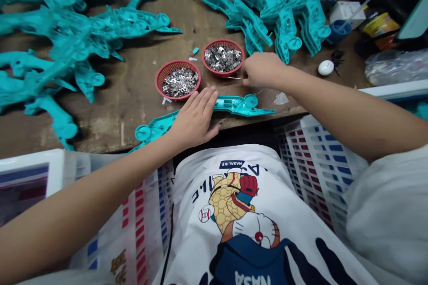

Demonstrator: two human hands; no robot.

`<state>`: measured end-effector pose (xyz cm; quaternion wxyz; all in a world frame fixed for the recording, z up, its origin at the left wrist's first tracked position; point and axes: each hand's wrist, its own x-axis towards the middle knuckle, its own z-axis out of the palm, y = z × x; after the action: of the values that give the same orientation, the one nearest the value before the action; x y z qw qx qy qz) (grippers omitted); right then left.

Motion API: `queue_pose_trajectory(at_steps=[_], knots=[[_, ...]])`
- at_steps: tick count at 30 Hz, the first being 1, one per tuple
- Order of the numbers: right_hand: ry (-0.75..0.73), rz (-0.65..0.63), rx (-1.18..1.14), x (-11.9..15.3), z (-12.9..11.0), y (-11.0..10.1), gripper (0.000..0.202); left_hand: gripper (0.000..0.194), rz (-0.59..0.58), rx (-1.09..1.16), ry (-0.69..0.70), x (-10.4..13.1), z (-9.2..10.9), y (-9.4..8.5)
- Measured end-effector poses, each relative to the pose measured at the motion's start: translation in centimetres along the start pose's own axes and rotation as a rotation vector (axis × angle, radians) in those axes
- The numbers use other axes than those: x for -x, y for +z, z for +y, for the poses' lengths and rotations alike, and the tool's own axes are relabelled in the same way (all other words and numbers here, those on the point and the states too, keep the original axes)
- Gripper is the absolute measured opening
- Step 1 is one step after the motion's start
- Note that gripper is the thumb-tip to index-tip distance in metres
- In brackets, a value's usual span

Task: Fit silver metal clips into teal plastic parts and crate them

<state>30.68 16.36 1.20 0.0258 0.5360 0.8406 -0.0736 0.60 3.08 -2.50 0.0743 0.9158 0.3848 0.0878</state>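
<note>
A long teal plastic part (230,104) lies along the table's front edge. My left hand (197,118) rests flat across its middle, fingers stretched out, and covers some of it. My right hand (262,70) is closed in a pinch around a thin, pointed metal tool (231,78); its kind is not clear. The tool's tip points left, just below a red basket (241,59) of small metal pieces (222,58). Left of that stands a second red basket (160,89), also holding small metal clips (180,82), close to my left fingertips.
Stacked teal parts (67,40) cover the table's left side; more teal parts (277,9) stand at back right. A blue cup (338,31), a white egg-shaped object (326,68) and a plastic bag (396,67) lie right. Plastic crates (317,160) flank my lap.
</note>
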Motion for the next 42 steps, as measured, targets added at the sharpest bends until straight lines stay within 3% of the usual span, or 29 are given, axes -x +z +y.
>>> queue_pose_trajectory(at_steps=[3, 7, 14, 19, 24, 30, 34, 38, 42], knots=[[-0.113, -0.089, -0.114, 1.8, -0.7, -1.8, 0.02, 0.106, 0.027, 0.023, -0.016, -0.2, -0.7, 1.1], [-0.186, -0.251, -0.133, 4.0, -3.8, -3.6, 0.018, 0.114, 0.043, 0.043, -0.029, -0.2, -1.1, 2.0], [-0.174, -0.301, 0.084, 4.9, -6.7, -4.6, 0.026, 0.101, -0.083, 0.014, -0.028, -0.5, -0.7, 1.0], [-0.203, -0.278, 0.166, 5.8, -7.5, -4.9, 0.026, 0.101, -0.114, 0.021, -0.054, -1.1, -0.7, 0.5], [-0.2, -0.28, 0.196, 5.9, -8.0, -3.9, 0.027, 0.098, -0.104, 0.019, -0.05, -1.5, -0.6, 0.5], [-0.177, -0.27, 0.1, 5.3, -5.8, -4.7, 0.025, 0.107, -0.067, 0.039, -0.074, -1.6, -0.5, 0.4], [-0.118, -0.125, -0.026, 5.2, -4.3, -6.3, 0.027, 0.1, -0.072, 0.034, -0.07, -1.6, -0.4, 0.3], [-0.135, -0.021, -0.243, 5.4, -5.2, -6.3, 0.033, 0.091, -0.077, 0.006, -0.077, -1.5, -0.2, 0.2], [-0.186, 0.002, -0.326, 5.4, -6.3, -4.9, 0.034, 0.087, -0.07, -0.021, -0.065, -1.5, -0.3, 0.3]])
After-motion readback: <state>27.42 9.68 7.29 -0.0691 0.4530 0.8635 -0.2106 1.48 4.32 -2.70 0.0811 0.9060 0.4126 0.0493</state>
